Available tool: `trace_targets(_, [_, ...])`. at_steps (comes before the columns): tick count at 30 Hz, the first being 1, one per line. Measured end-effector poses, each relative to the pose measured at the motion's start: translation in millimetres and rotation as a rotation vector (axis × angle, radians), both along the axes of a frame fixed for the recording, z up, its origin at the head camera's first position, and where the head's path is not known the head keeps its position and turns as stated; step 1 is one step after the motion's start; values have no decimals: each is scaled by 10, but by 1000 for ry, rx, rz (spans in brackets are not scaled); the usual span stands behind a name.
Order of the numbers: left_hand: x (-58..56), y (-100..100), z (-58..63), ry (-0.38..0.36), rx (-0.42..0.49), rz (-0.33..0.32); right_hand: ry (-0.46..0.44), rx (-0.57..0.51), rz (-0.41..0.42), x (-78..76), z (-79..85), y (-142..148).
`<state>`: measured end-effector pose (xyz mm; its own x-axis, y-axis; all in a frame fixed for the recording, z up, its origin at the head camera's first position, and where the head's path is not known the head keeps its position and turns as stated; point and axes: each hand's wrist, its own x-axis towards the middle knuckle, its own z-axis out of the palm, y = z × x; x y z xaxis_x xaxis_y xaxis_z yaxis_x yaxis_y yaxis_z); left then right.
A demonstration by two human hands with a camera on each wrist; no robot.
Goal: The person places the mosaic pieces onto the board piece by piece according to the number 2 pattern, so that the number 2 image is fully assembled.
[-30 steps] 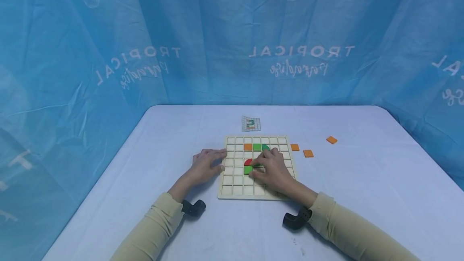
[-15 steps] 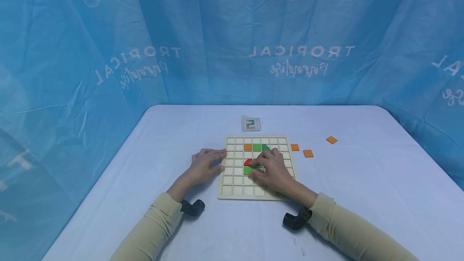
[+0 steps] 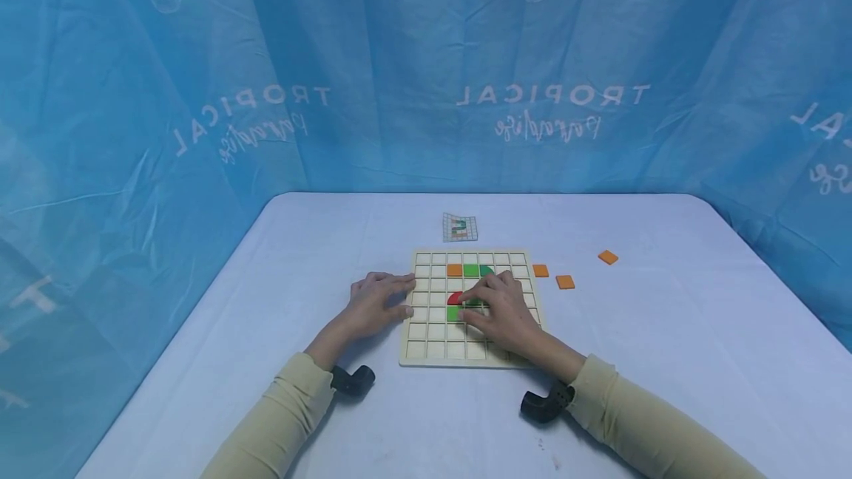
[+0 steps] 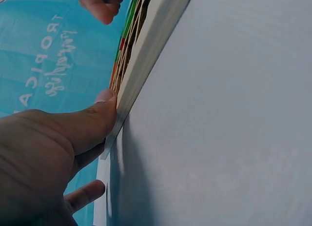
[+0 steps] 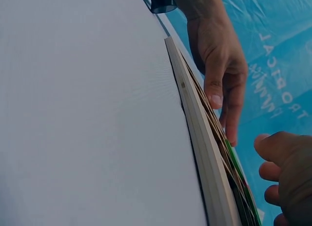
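Note:
In the head view, a pale wooden grid board point(image 3: 418, 350) lies flat on the table. My left hand point(image 3: 374, 307) rests against its left edge, thumb and fingers touching the rim. Over the board's middle is my right hand point(image 3: 501, 310), its thumb and index finger spread apart. Beside these fingertips lie a red rounded tile point(image 3: 455, 299) and a light green square tile point(image 3: 454, 313). Some green shows between the fingers, mostly hidden by the hand. Further back, an orange square tile point(image 3: 455, 270), a green square tile point(image 3: 471, 270) and a dark green rounded tile point(image 3: 487, 270) form a row.
Right of the board lie three loose orange tiles, the nearest an orange tile point(image 3: 541, 270) by its edge. Behind it is a small gridded pattern card point(image 3: 460, 228). A white cloth covers the table point(image 3: 319, 242); a blue curtain point(image 3: 399, 58) hangs beyond.
The right thumb has shifted very slightly off the light green square tile. Otherwise both hands, the board and the tiles stay practically where they were.

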<state>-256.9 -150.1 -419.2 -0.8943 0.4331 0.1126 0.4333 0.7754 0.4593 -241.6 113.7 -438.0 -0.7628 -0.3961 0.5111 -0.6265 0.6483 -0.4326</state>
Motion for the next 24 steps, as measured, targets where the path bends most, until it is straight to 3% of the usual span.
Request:
trace_targets(10, [-17, 1, 14, -27, -9, 13, -1, 5, -75, -48, 71, 353])
trace_targets(24, [-16, 6, 6, -38, -4, 14, -139, 26, -278, -260, -32, 1122])
